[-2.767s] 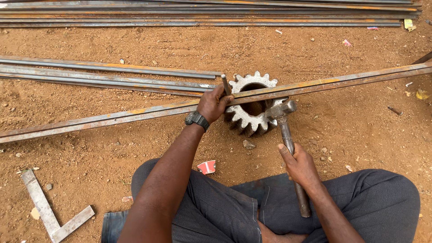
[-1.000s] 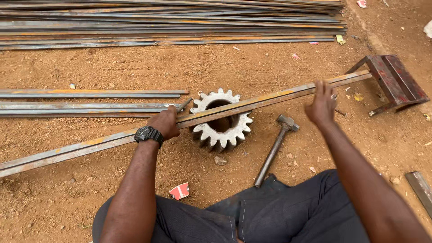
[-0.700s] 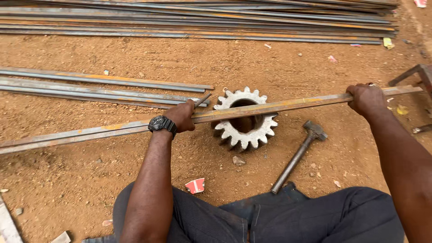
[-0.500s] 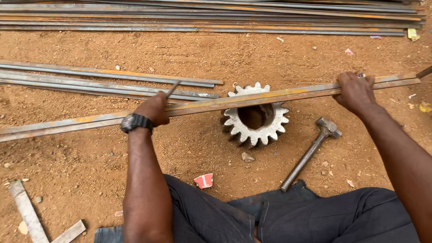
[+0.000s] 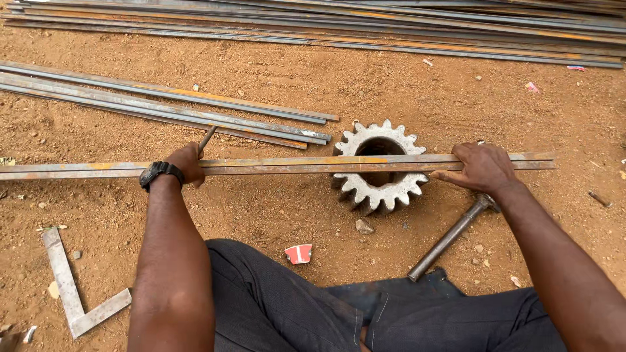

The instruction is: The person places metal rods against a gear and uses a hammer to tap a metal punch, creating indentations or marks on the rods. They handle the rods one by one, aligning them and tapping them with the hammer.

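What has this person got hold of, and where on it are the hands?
A long rusty steel bar lying across a big gear. The left hand grips it left of the gear; the right hand presses near its right end.

Reddish-brown dirt ground point(image 5: 456, 104); grey steel bar point(image 5: 287, 165) streaked with orange rust; pale grey gear point(image 5: 378, 166); black wristwatch point(image 5: 158, 172); dark charcoal trousers point(image 5: 280, 306); red-and-white scrap point(image 5: 298, 253) near; silver-grey square point(image 5: 72, 287) left.

1. A large toothed gear point(image 5: 378, 171) is sitting on the red dirt.
2. A hammer point(image 5: 450, 236) is lying just right of the gear, handle angled toward the viewer.
3. A small stone point(image 5: 364, 227) is resting just below the gear.
4. A red-and-white scrap point(image 5: 298, 253) is lying below-left of the gear.
5. A metal square point(image 5: 72, 287) is lying far left of the gear.
6. Steel strips point(image 5: 163, 107) are lying upper left of the gear.
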